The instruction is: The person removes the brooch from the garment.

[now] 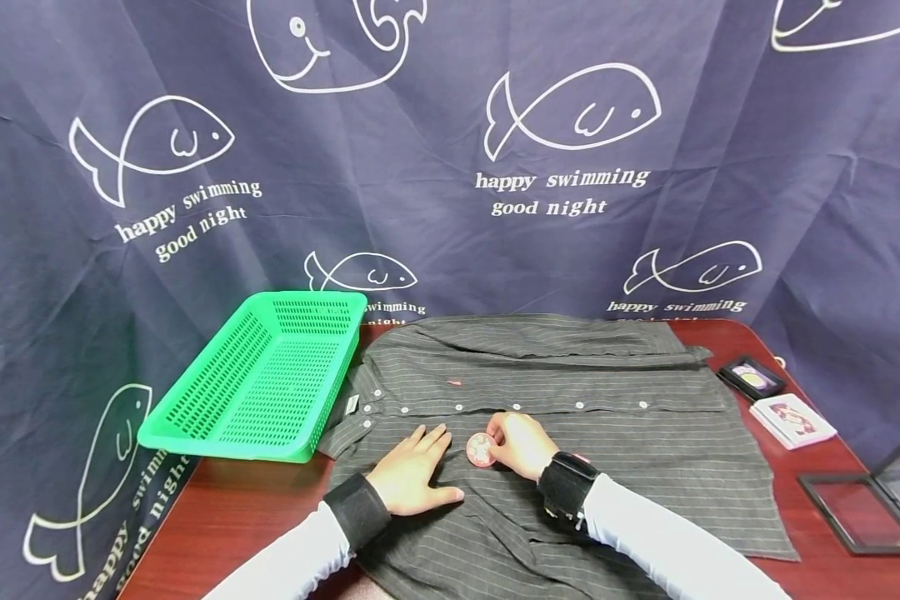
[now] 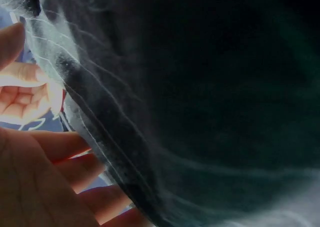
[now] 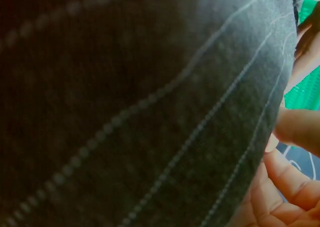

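Badge held to shirt front
Right hand pinches a round pink pin badge on the dark pinstriped button shirt; left hand, fingers spread, presses the cloth flat beside it, steadying the fabric

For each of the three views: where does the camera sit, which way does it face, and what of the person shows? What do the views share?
Head: worn on the head, facing forward and down at the striped shirt on the table; both forearms, the flat left hand and the right hand pinching a round badge show.
Left wrist: pressed close to the striped shirt; left hand's fingers show.
Right wrist: pressed close to the striped shirt; right hand's fingers show.
Shared: the striped shirt appears in all three; the green basket in head and right wrist.
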`<action>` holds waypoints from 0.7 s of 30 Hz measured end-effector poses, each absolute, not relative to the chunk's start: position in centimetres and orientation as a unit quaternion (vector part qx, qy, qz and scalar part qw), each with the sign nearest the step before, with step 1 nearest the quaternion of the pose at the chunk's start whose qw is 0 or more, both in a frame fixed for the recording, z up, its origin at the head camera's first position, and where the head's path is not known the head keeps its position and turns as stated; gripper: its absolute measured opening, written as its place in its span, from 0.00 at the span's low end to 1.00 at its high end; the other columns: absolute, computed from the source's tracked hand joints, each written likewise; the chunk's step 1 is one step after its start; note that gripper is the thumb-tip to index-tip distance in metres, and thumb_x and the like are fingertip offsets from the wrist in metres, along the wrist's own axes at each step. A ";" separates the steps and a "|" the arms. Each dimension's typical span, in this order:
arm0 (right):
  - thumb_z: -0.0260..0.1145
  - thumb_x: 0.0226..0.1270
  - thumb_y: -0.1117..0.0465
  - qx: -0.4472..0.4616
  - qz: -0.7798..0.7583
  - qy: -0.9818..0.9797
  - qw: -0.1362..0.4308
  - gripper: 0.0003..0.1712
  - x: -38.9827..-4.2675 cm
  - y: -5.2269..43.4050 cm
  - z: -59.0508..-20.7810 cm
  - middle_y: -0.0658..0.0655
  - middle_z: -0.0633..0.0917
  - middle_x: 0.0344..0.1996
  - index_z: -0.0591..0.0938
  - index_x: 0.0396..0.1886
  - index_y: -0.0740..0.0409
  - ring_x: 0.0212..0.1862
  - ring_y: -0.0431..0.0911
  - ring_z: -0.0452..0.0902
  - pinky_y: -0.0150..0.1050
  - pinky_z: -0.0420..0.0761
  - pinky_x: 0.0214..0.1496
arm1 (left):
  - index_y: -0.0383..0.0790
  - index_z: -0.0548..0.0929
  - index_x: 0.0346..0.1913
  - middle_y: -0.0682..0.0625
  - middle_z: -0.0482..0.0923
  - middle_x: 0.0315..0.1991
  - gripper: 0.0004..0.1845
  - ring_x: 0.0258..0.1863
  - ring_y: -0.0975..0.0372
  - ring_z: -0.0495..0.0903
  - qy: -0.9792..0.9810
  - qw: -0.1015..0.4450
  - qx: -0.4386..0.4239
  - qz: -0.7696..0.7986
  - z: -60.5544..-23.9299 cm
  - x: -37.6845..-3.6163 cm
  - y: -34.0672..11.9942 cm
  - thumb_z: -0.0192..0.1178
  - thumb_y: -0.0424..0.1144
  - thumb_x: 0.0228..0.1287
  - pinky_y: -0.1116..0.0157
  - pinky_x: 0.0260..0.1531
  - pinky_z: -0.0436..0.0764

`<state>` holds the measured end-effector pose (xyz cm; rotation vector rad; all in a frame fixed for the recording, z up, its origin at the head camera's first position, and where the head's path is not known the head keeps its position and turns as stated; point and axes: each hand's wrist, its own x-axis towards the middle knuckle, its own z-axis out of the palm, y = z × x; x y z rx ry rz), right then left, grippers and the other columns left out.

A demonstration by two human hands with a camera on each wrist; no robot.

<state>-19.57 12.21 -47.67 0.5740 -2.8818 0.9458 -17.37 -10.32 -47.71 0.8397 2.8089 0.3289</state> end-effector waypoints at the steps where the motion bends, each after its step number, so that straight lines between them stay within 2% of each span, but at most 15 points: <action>1: 0.70 0.44 0.69 0.189 0.306 -0.933 0.030 0.09 -19.6 12.2 -47.6 0.48 0.82 0.20 0.78 0.25 0.57 0.25 0.38 0.74 0.32 0.71 0.29 | 0.36 0.65 0.72 0.42 0.61 0.74 0.47 0.73 0.41 0.59 0.947 0.094 0.286 0.111 -47.7 -17.4 -10.1 0.57 0.67 0.60 0.47 0.70 0.63; 10: 0.70 0.48 0.69 0.204 0.303 -0.930 0.038 0.07 -19.5 12.4 -47.4 0.49 0.82 0.20 0.79 0.25 0.58 0.25 0.38 0.75 0.32 0.72 0.28 | 0.34 0.65 0.71 0.41 0.61 0.74 0.45 0.73 0.42 0.60 0.942 0.076 0.311 0.100 -47.2 -18.3 -8.5 0.58 0.64 0.61 0.51 0.71 0.63; 21: 0.69 0.48 0.69 0.201 0.307 -0.930 0.033 0.07 -19.3 12.6 -47.2 0.48 0.81 0.20 0.79 0.24 0.56 0.24 0.37 0.73 0.31 0.71 0.28 | 0.33 0.64 0.72 0.40 0.61 0.74 0.45 0.74 0.46 0.59 0.941 0.106 0.314 0.071 -47.7 -19.7 -7.2 0.60 0.61 0.60 0.55 0.74 0.58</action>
